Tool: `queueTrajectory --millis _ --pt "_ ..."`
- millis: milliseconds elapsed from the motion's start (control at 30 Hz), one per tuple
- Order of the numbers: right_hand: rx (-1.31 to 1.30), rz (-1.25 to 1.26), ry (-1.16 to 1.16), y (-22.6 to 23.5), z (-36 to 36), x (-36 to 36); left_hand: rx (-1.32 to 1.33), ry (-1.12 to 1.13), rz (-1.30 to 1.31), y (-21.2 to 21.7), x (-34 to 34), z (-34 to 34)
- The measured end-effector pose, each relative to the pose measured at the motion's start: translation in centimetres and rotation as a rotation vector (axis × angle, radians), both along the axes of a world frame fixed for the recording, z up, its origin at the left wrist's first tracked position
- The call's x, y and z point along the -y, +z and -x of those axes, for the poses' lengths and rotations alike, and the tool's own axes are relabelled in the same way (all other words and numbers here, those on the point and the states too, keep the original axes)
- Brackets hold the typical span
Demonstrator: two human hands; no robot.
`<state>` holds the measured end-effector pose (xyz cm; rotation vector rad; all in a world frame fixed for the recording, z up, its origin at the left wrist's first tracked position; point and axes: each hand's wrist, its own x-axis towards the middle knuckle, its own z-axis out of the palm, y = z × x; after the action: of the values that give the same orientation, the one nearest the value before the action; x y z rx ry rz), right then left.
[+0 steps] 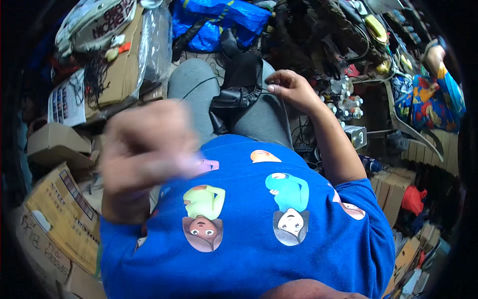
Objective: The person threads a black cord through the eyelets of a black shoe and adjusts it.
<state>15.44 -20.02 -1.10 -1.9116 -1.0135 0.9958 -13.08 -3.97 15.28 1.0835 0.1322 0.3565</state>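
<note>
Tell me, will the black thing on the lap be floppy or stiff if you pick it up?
The black thing will probably flop a bit, because it looks creased and gathered like soft material. It likely won't roll, since it isn't round and lies slumped at the legs. It might feel a little slippery, as part of it shines.

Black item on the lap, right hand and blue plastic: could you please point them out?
Black item [242, 77]: head view, on its middle.
Right hand [295, 90]: head view, on the hand's middle.
Blue plastic [215, 36]: head view, on its lower middle.
</note>
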Motion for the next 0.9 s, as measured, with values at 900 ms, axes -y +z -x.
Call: queueTrajectory --millis 900 --pt "-0.917 -0.83 -1.217 -5.0 -23.9 34.6 0.525 -0.09 -0.554 0.1 -5.9 -1.8"
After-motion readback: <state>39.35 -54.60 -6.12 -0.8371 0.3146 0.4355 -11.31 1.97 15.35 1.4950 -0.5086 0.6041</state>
